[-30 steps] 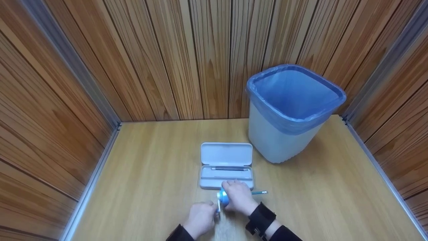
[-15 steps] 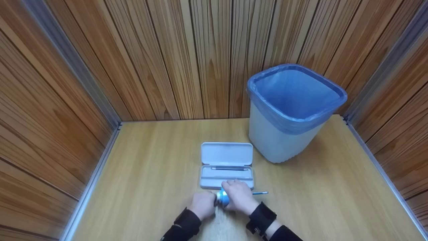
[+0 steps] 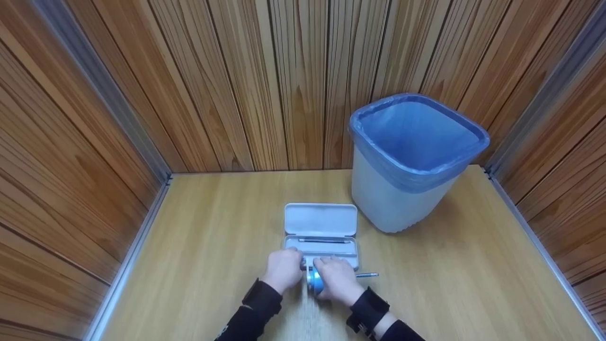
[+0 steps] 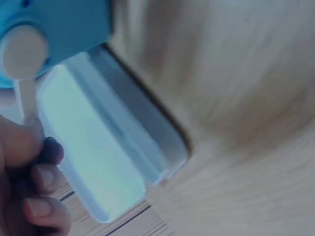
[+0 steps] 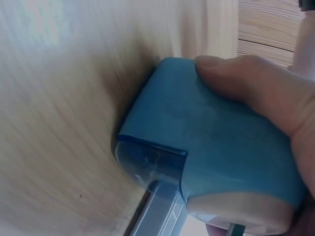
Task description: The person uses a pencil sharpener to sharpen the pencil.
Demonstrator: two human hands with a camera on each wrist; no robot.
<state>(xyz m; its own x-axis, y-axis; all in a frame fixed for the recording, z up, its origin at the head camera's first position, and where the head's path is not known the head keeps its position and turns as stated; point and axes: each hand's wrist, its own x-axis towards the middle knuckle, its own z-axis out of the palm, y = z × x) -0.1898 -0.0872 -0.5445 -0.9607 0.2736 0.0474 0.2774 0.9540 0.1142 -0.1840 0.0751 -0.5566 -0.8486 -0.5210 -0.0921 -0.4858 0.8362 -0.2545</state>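
A blue hand-crank pencil sharpener (image 3: 314, 281) lies on the table, and my right hand (image 3: 338, 279) grips its body from above. In the right wrist view the sharpener (image 5: 221, 132) shows a clear dark-blue shavings window at one corner. A pencil (image 3: 368, 274) sticks out of its right side, beyond my right hand. My left hand (image 3: 282, 269) is at the sharpener's left side, near the open pencil case (image 3: 321, 219). In the left wrist view, fingers of the left hand (image 4: 32, 172) pinch the end of the white crank handle (image 4: 25, 93); the knob itself is hidden.
Behind the hands, the case holds a dark pencil (image 3: 324, 240) in its tray. A whitish waste bin (image 3: 395, 203) with a blue liner (image 3: 421, 182) stands at the back right. Wood-panelled walls (image 3: 303, 85) enclose the table (image 3: 218, 227) at the back and both sides.
My left hand has risen from below the sharpener's left end to beside the case, swinging the crank round. The right hand and sharpener have stayed in place.
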